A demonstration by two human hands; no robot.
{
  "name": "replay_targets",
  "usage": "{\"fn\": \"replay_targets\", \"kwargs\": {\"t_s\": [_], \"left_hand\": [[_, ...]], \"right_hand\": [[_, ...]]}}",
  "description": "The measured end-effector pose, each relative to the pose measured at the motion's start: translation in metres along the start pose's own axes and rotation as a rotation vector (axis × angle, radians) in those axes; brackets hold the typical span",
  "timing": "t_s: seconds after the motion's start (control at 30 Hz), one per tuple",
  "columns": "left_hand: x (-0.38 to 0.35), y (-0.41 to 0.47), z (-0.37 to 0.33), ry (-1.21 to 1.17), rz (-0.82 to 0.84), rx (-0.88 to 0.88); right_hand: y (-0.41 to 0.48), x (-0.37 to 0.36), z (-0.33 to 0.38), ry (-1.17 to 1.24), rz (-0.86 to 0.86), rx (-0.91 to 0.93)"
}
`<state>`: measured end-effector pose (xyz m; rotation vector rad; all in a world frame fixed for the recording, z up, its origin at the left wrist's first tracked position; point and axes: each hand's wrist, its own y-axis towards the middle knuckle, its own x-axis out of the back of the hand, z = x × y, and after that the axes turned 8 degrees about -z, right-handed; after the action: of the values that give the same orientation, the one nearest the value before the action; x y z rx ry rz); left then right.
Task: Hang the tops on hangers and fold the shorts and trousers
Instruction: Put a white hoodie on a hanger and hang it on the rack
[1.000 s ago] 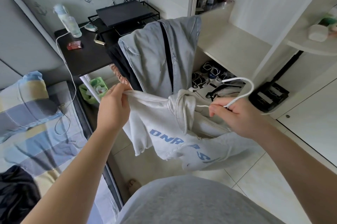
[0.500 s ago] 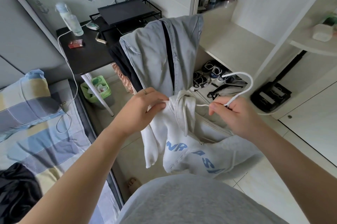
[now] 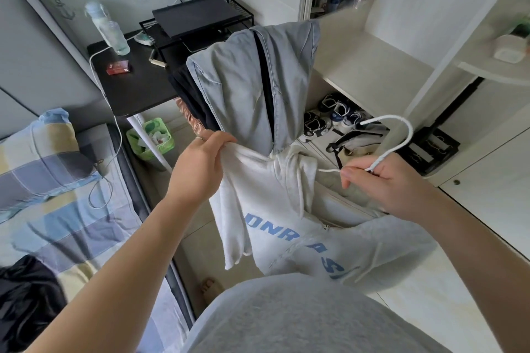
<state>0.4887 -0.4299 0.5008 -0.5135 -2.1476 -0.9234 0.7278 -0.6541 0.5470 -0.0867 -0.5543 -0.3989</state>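
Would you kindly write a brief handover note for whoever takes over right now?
Left hand grips the hoodie at a shoulder.
Right hand holds the hanger below its hook; its wire runs into the neck.
Done: the hanger looks to be inside the hoodie, but one side sags.
Left: seat both shoulders and hang it up, then fold the jeans draped ahead and sort the dark clothes on the bed.

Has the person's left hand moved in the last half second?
Yes: the left hand slid left, toward the green plastic bin, stretching the white hooded sweatshirt's shoulder.
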Motion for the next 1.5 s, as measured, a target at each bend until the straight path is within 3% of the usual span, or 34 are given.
{"fn": "replay_targets", "kwargs": {"t_s": [0.1, 0.33, 0.53, 0.6, 0.73, 0.8, 0.87, 0.97, 1.03, 1.2, 1.5], "left_hand": [[-0.002, 0.005, -0.001, -0.024, 0.191, -0.02], [-0.003, 0.0, -0.037, -0.228, 0.319, -0.177], [-0.009, 0.005, -0.055, -0.247, 0.328, -0.139], [-0.013, 0.004, -0.058, -0.255, 0.313, -0.055], [-0.016, 0.006, -0.05, -0.296, 0.191, 0.116], [-0.011, 0.008, -0.038, -0.315, 0.11, 0.163], [-0.002, 0.012, -0.026, -0.344, 0.035, 0.179], [0.01, 0.019, -0.013, -0.354, -0.031, 0.177], [0.014, 0.021, -0.009, -0.328, -0.042, 0.149], [0.016, 0.019, -0.002, -0.196, -0.003, -0.098], [0.023, 0.026, -0.006, -0.268, 0.056, -0.136]], "right_hand": [[-0.002, -0.005, -0.004, 0.042, -0.038, 0.0], [0.005, -0.022, -0.012, 0.068, -0.067, -0.001], [0.024, -0.03, -0.005, -0.016, -0.04, 0.065], [0.03, -0.032, -0.002, -0.025, -0.03, 0.095], [0.032, -0.027, -0.016, 0.051, -0.134, 0.095], [0.027, -0.016, -0.035, -0.112, -0.22, 0.107], [0.016, -0.004, -0.061, -0.21, -0.248, 0.014], [0.002, 0.003, -0.088, -0.1, -0.19, -0.29], [0.0, 0.004, -0.097, -0.151, -0.221, -0.376], [0.011, 0.015, -0.09, -0.243, -0.411, -0.291], [0.036, 0.038, -0.047, -0.311, -0.673, -0.005]]}}
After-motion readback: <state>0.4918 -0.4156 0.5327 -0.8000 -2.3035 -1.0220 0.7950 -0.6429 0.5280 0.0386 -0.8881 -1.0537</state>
